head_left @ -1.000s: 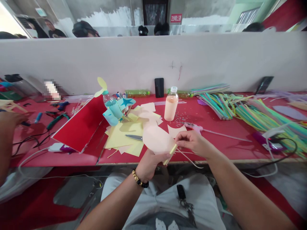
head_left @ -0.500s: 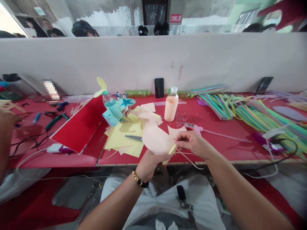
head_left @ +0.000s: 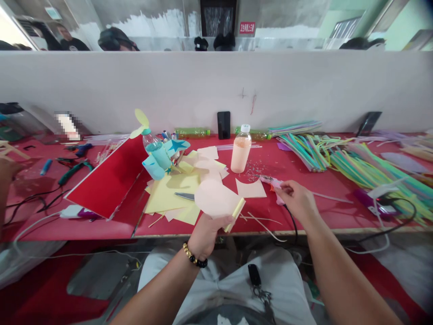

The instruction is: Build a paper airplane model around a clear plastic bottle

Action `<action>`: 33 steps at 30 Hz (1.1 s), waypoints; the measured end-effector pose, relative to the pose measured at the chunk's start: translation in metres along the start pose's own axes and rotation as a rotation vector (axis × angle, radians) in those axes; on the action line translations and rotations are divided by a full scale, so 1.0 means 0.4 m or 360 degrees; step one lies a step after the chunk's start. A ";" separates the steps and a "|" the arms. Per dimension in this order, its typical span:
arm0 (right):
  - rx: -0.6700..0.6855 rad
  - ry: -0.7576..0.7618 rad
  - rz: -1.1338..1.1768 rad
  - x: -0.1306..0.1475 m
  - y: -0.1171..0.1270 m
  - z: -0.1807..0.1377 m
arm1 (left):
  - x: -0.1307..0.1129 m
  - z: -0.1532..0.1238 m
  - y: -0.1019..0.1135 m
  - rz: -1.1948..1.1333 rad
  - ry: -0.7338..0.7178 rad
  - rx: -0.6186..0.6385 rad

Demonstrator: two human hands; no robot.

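My left hand [head_left: 208,237], with a dark and gold beaded bracelet, holds a rounded pale pink paper cutout [head_left: 213,201] above the table's front edge. A yellow straw piece [head_left: 235,215] lies along the cutout's lower right edge, next to my left fingers. My right hand [head_left: 297,201] grips a pink hot glue gun [head_left: 272,183] with a black cord [head_left: 293,223]. Scissors [head_left: 185,196] lie on yellow paper sheets [head_left: 165,198], their handles hidden behind the cutout.
The red table [head_left: 280,212] holds a red card [head_left: 104,176], a pink-filled bottle [head_left: 241,155], a bottle fan craft [head_left: 154,146], and several straw bundles [head_left: 368,171]. A white partition [head_left: 203,90] stands behind it. A co-worker's hand [head_left: 6,169] shows at far left.
My right hand has let go of the yellow straw, moved right, and taken hold of the glue gun. My left hand still holds the cutout, which has shifted slightly left.
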State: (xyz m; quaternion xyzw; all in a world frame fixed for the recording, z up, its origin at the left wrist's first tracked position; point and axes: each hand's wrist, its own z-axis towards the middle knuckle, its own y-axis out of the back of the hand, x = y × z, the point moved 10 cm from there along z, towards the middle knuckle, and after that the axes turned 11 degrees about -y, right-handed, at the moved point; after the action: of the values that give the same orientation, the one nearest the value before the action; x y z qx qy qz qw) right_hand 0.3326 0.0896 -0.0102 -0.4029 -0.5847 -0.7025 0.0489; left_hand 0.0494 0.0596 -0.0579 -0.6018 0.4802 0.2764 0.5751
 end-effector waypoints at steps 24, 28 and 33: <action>0.0013 -0.0104 0.0879 -0.052 -0.029 -0.167 | -0.027 0.003 0.054 -0.0103 -0.0092 -0.0270; 0.0157 -0.0122 0.1293 -0.009 -0.027 -0.241 | -0.032 0.000 0.048 -0.0119 -0.0107 -0.0240; 0.0161 -0.0012 0.1254 0.034 -0.011 -0.285 | -0.029 -0.005 0.053 -0.0117 -0.0059 -0.0241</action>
State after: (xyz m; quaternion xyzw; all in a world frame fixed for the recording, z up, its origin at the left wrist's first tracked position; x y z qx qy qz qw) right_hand 0.2629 -0.0015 -0.0043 -0.5960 -0.4194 -0.5988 0.3322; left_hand 0.0256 0.0632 -0.0564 -0.6556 0.4247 0.3018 0.5466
